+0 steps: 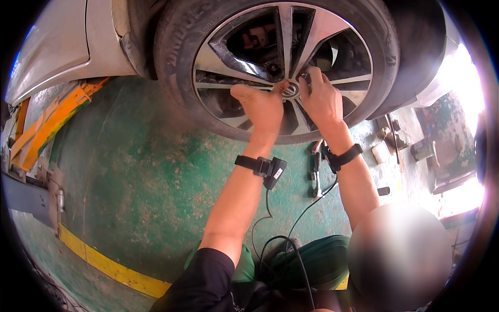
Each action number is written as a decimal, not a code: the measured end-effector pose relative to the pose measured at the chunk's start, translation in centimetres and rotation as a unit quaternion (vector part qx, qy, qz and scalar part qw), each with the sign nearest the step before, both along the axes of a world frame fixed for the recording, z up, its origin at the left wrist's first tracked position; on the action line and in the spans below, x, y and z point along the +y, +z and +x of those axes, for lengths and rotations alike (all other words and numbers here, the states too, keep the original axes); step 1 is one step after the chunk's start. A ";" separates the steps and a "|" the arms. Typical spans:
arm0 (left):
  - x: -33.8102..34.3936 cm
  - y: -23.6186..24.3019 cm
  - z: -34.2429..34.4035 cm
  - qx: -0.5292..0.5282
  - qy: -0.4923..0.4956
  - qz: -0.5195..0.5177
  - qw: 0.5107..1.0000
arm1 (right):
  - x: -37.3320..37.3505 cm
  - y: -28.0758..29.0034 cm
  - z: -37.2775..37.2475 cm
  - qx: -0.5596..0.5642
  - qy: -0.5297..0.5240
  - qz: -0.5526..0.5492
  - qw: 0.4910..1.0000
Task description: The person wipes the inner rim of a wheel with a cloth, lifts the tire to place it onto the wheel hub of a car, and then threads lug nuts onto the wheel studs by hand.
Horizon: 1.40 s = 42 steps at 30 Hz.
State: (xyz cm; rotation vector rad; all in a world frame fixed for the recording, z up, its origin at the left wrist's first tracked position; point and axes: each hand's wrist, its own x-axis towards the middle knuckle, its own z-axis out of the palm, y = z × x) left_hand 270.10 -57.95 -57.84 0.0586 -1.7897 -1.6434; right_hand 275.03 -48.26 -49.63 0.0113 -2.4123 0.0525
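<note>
A car wheel (299, 141) with a black tyre and a silver and black alloy rim (315, 27) is mounted on a light-coloured car. My left hand (265, 110) rests on the lower left spokes, one digit touching the rim beside the centre cap (291, 91). Most of its other fingers are hidden or folded out of sight. To the right of the cap, my right hand (323, 99) has its fingers bent together at the base of a spoke, near a lug hole. Whatever they pinch is hidden. Both wrists wear black straps with small devices.
Below the wheel, a ratchet-type tool (316, 171) lies on the green floor (140, 177). Black cables (280, 238) hang between my forearms. An orange lift arm (49, 127) stands at left, with a yellow floor line (112, 264) nearby. Loose parts (382, 152) lie at right. A blurred round shape (400, 255) covers the lower right.
</note>
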 end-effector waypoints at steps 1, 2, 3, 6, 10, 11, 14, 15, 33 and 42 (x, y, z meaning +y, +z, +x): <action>0.0 0.0 0.0 -0.001 -0.002 0.000 1.000 | 0.1 0.0 0.0 -0.005 -0.004 0.006 1.000; 0.1 0.0 0.0 -0.003 -0.004 0.000 1.000 | 0.3 0.0 0.1 0.002 -0.013 -0.005 1.000; 0.0 0.0 0.0 -0.007 -0.002 -0.006 1.000 | 0.3 0.2 0.0 0.010 -0.020 -0.017 1.000; -0.2 -0.1 -0.1 -0.015 -0.003 -0.007 1.000 | -0.6 0.0 1.2 0.027 0.016 -0.178 0.984; -0.2 0.1 0.3 -0.048 -0.054 0.051 0.996 | -0.6 -1.7 3.5 -0.160 0.117 -0.469 0.861; -0.2 0.4 0.5 -0.064 -0.077 0.073 0.992 | -0.6 -1.5 3.9 -0.229 0.125 -0.550 0.793; -0.3 0.6 0.6 -0.059 -0.071 0.066 0.994 | -1.9 -0.3 4.0 -0.229 0.118 -0.523 0.813; -0.3 0.4 0.5 -0.039 -0.047 0.032 0.998 | -2.5 0.1 3.8 -0.219 0.111 -0.517 0.820; -0.9 -0.1 0.4 0.012 -0.030 -0.018 0.999 | -4.3 0.3 -2.0 0.004 0.135 0.200 0.970; -0.3 -0.8 0.0 0.010 -0.019 -0.008 1.000 | -3.0 1.3 -2.8 0.062 0.195 0.311 0.928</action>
